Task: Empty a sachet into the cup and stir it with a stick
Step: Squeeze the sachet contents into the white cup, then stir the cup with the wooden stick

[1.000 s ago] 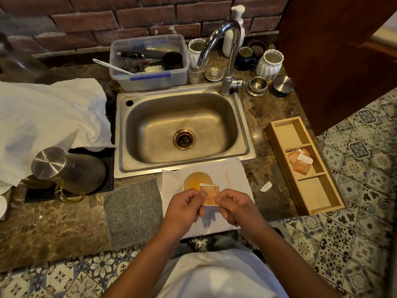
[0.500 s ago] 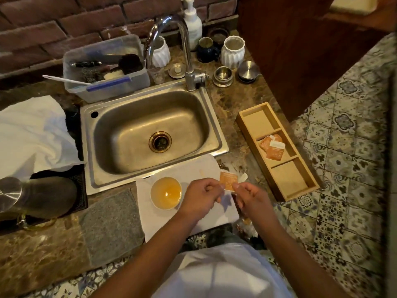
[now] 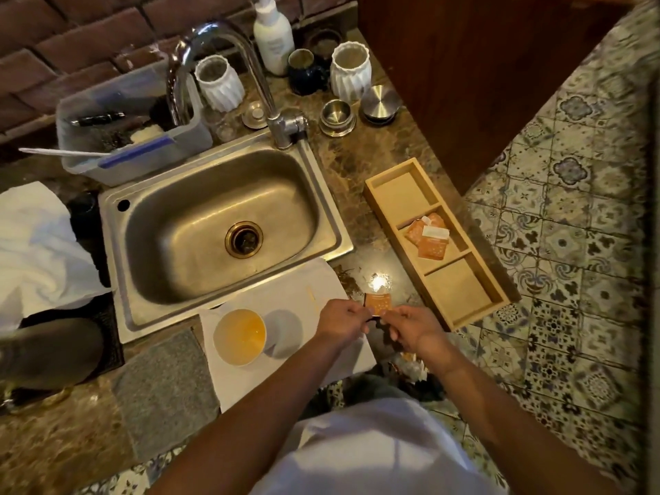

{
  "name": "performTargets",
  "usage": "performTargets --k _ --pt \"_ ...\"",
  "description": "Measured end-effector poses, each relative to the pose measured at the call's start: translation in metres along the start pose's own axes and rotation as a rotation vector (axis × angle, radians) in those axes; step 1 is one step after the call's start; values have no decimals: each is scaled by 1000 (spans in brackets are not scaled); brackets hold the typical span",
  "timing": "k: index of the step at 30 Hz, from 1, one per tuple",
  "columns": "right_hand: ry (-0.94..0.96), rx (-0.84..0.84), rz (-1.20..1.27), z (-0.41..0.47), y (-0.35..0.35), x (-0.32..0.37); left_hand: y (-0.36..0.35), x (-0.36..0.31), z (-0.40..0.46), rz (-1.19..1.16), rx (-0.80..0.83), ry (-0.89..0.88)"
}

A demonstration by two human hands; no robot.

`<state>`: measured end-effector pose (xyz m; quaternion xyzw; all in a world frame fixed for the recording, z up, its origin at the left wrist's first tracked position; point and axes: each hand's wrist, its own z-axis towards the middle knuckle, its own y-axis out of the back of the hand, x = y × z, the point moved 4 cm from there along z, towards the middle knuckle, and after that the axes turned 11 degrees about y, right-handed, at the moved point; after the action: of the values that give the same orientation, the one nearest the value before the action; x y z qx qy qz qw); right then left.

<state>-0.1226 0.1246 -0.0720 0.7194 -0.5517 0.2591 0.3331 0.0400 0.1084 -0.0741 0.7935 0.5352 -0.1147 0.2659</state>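
Marble counter [image 3: 360,166] carries sink [image 3: 228,223], wooden tray [image 3: 393,223], white napkin [image 3: 296,355].

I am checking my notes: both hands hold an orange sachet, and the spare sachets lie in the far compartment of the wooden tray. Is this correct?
Not quite. The head view shows the spare sachets in the middle compartment of the wooden tray, not the far one. The left hand and right hand do hold an orange sachet.

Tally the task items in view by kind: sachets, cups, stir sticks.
Sachets: 3. One held by the left hand and right hand, sachet in hand; two tray sachets in the wooden tray
Cups: 1, cup
Stir sticks: 1, stick
Total: 5
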Motion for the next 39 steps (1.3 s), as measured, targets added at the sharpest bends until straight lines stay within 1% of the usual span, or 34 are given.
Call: performTargets --k 5,11,15,18,21,24,27,31,34,37,39 --pt "-23 34 -82 10 -1 -10 -4 6 12 49 -36 -3" --pt "-28 23 -79 11 0 -16 -5 12 16 63 -76 -16" --pt "-59 3 -33 7 3 -17 0 13 10 -8 -86 0" --pt "-104 -71 -10 2 10 -19 5 12 -2 -61 -97 -20" --pt "-64 -127 -56 -6 17 -19 15 12 -23 -160 -72 -100" --pt "34 -113 -193 -9 16 -10 31 14 -49 -239 -74 -171" --pt "188 -51 -320 -4 6 6 57 16 -75 -334 -137 -204" --pt "347 94 -438 6 -22 30 105 27 -112 -427 -253 -299" --pt "385 172 -528 13 -48 41 140 43 -129 -480 -365 -328" --pt "380 193 -618 20 -69 48 169 63 -133 -533 -494 -320" --pt "377 204 -703 24 -80 53 183 73 -133 -525 -564 -315"
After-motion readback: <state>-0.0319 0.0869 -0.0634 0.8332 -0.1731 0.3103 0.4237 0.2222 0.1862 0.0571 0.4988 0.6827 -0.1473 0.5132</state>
